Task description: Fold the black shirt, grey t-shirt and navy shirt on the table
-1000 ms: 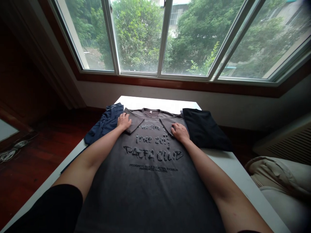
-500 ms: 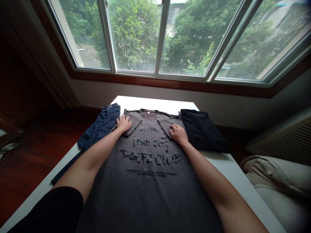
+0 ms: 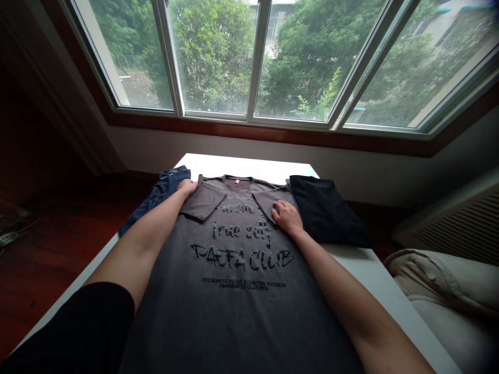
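A dark grey T-shirt [image 3: 241, 311] with black lettering lies face up, its neck toward the window and both sleeves folded in over the front. At the outer edge of its left shoulder, my left hand [image 3: 187, 186] has its fingers closed on the cloth; the fingertips are partly hidden. My right hand [image 3: 287, 215] rests on the right sleeve, fingers lightly bent and apart, pressing from above. Dark blue jeans [image 3: 150, 200] lie just left of my left hand. Beside my right hand is a folded black garment [image 3: 327, 210].
The clothes lie on a white table [image 3: 249, 165] below a wide window [image 3: 214, 57]. To the right stand a pale cushioned seat [image 3: 448, 275] and a slatted panel [image 3: 460, 208]. Dark red wooden floor [image 3: 58, 259] shows on the left.
My left hand has slid left off the top of the sleeve to the shirt's outer edge, and its spread fingers have closed. The right hand stays on its sleeve.
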`<move>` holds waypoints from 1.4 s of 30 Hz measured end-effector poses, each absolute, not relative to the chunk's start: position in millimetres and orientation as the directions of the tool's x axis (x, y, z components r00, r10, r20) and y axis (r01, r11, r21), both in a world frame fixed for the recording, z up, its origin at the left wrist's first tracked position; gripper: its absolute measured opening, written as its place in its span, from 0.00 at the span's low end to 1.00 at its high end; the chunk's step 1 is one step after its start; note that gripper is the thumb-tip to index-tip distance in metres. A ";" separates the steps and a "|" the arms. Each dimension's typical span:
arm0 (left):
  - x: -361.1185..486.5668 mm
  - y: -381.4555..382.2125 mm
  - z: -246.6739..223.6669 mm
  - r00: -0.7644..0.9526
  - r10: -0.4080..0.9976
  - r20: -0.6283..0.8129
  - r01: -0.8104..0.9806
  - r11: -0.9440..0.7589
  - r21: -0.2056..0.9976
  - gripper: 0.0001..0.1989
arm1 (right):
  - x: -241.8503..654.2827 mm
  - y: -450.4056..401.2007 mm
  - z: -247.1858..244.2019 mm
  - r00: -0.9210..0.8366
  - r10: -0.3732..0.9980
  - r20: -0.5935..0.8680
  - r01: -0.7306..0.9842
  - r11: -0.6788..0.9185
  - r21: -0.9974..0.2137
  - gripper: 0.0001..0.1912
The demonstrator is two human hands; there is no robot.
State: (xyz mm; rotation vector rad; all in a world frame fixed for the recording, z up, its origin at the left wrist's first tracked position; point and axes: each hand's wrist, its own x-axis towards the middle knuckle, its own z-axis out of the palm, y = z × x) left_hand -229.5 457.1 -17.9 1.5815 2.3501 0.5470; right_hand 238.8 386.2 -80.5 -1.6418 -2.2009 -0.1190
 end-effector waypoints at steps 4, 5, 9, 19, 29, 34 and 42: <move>-228.6 460.0 -23.1 -0.341 0.940 -0.022 0.856 0.320 0.406 0.19 | 238.1 385.9 -79.7 -0.231 0.909 0.347 0.937 0.304 -0.173 0.19; -229.1 460.3 -24.7 -0.338 0.941 -0.022 0.861 0.318 0.396 0.17 | 237.9 385.7 -79.5 -0.231 0.909 0.348 0.937 0.304 -0.173 0.19; -234.3 462.3 -27.9 -0.390 0.921 -0.011 0.853 0.366 0.372 0.18 | 237.1 384.1 -78.0 -0.229 0.910 0.345 0.938 0.301 -0.171 0.19; -249.0 462.1 -24.1 -0.522 0.853 0.007 0.802 0.488 0.345 0.24 | 233.9 378.2 -69.8 -0.207 0.929 0.307 0.944 0.272 -0.187 0.19; -214.5 442.9 -45.8 -0.022 0.991 0.130 0.993 0.007 0.121 0.27 | 236.3 386.9 -75.5 -0.222 0.955 0.196 0.957 0.252 -0.146 0.26; -217.8 437.8 -54.3 -0.098 0.995 0.023 0.987 0.094 0.129 0.35 | 239.5 402.9 -69.5 -0.223 0.967 0.121 0.963 0.238 -0.125 0.36; -182.9 398.2 -48.9 -0.006 0.995 0.097 0.991 -0.007 0.132 0.31 | 242.1 429.0 -67.7 -0.180 0.983 0.027 0.961 0.181 -0.209 0.41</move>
